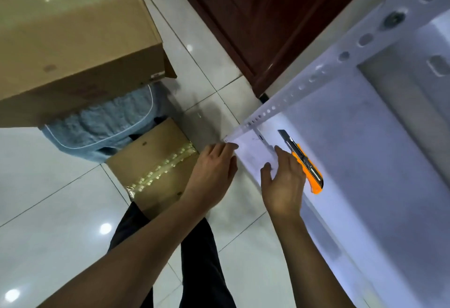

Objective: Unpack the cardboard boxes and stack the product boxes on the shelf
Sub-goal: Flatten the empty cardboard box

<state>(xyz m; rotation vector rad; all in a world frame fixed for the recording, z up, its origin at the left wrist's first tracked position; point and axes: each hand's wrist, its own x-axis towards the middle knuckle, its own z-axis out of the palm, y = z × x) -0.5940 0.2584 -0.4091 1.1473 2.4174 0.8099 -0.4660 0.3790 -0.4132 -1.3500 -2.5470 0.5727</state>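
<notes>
- Right hand [283, 181]: fingers relaxed and spread, holding nothing, beside orange box cutter [305, 161] on white shelf [365, 137], centre right.
- Left hand [213, 171]: fingers straight, at shelf corner.
- Taped cardboard box [155, 169], centre: unopened.
- Large cardboard box [73, 39], upper left: sealed.
- Product boxes: none shelved; unpacking not begun.

Single head-worn wide-angle view, looking steeply down and forward, close over both hands, the white shelf [353, 161] at right and tiled floor [60, 210] below.

no text can be read; the large cardboard box [73, 47] carries a small label at its lower edge and faint reddish print, both too blurred
</notes>
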